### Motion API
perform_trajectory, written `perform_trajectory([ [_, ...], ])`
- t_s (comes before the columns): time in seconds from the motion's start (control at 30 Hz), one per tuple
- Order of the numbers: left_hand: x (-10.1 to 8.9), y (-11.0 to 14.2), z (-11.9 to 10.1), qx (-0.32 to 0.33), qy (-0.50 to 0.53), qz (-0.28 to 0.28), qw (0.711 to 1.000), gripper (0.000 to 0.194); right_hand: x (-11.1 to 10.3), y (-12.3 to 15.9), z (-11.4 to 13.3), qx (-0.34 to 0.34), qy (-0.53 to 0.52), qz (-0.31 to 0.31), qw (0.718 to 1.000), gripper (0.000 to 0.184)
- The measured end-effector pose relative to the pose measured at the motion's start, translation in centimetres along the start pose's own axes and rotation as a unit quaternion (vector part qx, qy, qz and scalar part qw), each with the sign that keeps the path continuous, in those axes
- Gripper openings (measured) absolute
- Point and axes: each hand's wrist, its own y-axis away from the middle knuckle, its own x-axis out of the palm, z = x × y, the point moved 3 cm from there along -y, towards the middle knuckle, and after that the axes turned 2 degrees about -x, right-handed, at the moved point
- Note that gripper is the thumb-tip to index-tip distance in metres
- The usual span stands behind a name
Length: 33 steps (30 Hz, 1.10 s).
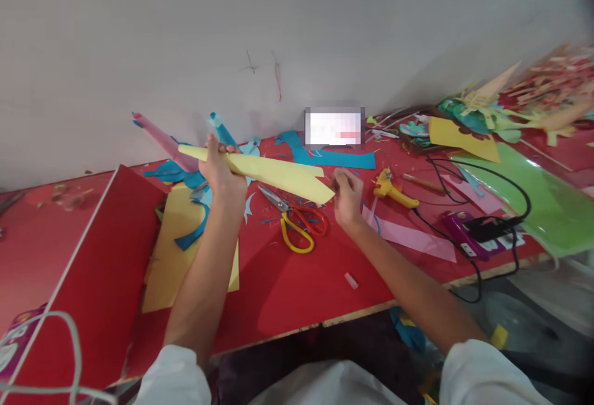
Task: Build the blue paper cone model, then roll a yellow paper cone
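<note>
A sheet of pale yellow paper [273, 173], rolled into a long narrow cone, lies across the view above the table. My left hand [220, 166] is wrapped round it near its narrow end. At the wide, pointed end is my right hand [347, 194], fingers curled together close to the paper's corner; whether they pinch anything is hidden. Beneath the cone rest scissors [297, 225] with one red and one yellow handle loop. A yellow glue gun [394, 189] lies just right of my right hand. Behind my left hand leans a pink paper cone [160, 135] with blue at its tip.
Yellow sheets [171, 256] lie left, beside an upright red divider [109, 256]. Blue strips [348, 159] and a pink strip [417, 241] are spread about. A purple power strip [477, 238] with black cables and a green sheet [547, 207] occupy the right. Another person's arm [568, 114] reaches in.
</note>
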Motion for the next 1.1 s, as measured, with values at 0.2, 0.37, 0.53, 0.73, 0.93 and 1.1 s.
perform_trajectory([
  [0.2,0.3,0.3,0.1,0.001,0.030,0.015,0.999,0.037,1.1,1.6,-0.5,0.023,0.031,0.088,0.995,0.031],
  [0.37,0.6,0.9,0.4,0.014,-0.015,0.032,0.999,0.045,1.6,1.6,-0.2,0.043,0.005,0.147,0.988,0.033],
  [0.53,0.3,0.0,0.1,-0.011,-0.089,0.127,0.988,0.057,1.8,1.3,0.0,0.070,-0.036,0.198,0.977,0.043],
  [0.73,0.6,-0.1,0.5,-0.088,-0.030,0.206,0.974,0.057,1.9,1.4,0.1,0.097,-0.059,0.200,0.973,0.055],
  [0.93,1.6,1.3,-1.0,-0.081,-0.032,0.029,0.996,0.036,0.4,-0.4,0.9,0.083,-0.127,0.127,0.980,0.042],
  [1.1,3.5,4.5,0.5,-0.235,-0.085,0.165,0.954,0.042,1.4,0.1,0.3,0.236,-0.160,0.262,0.922,0.058],
])
